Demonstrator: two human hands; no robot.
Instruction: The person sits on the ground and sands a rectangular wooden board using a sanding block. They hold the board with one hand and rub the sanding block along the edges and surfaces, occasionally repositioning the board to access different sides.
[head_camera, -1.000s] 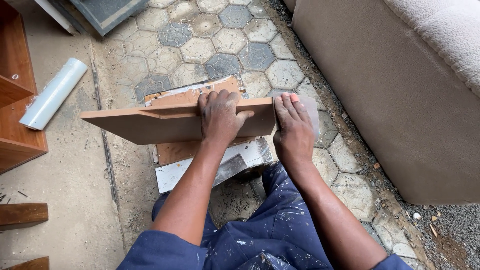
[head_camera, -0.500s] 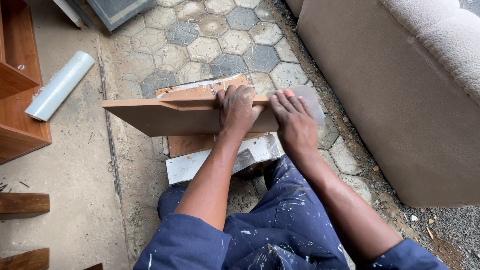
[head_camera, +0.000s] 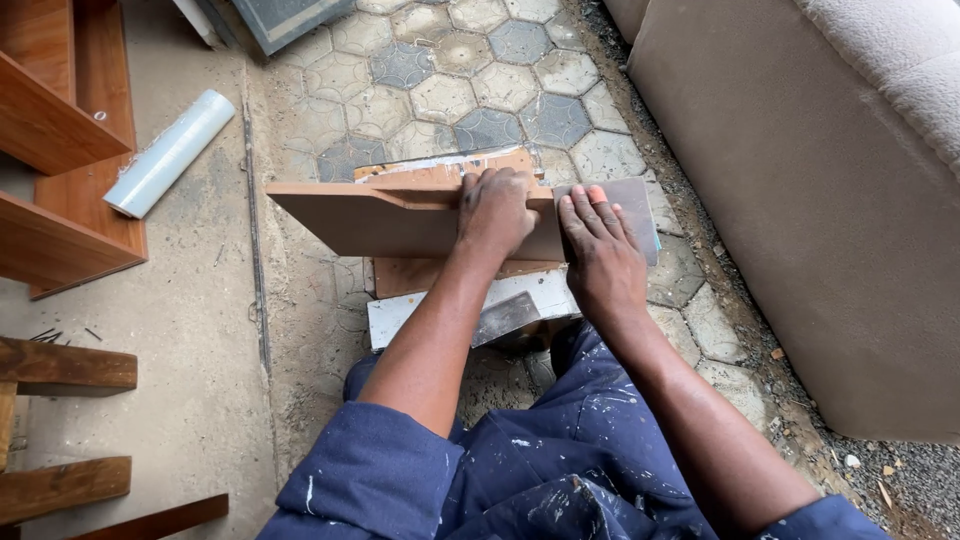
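As the person bends over the paved ground, the left hand (head_camera: 495, 212) curls over the top edge of a long brown board (head_camera: 380, 222), fingers closed on it, while the right hand (head_camera: 600, 255) lies flat with fingers spread against the board's grey right end. The board stands on its long edge across a second, lighter wooden panel (head_camera: 440, 170), itself resting on one pale grey slab (head_camera: 430, 310); how these two lower pieces join is hidden by the arms. One pale blue roll (head_camera: 170, 152) of wrapped sheet lies well apart to the left, beside a brown shelf unit (head_camera: 60, 170) cut off by the edge. Three rough timber pieces (head_camera: 65, 365) show at lower left, partly out of view. A beige upholstered sofa (head_camera: 800, 200) fills the right side, only its flank visible. Small nails near the timber are too tiny to count.
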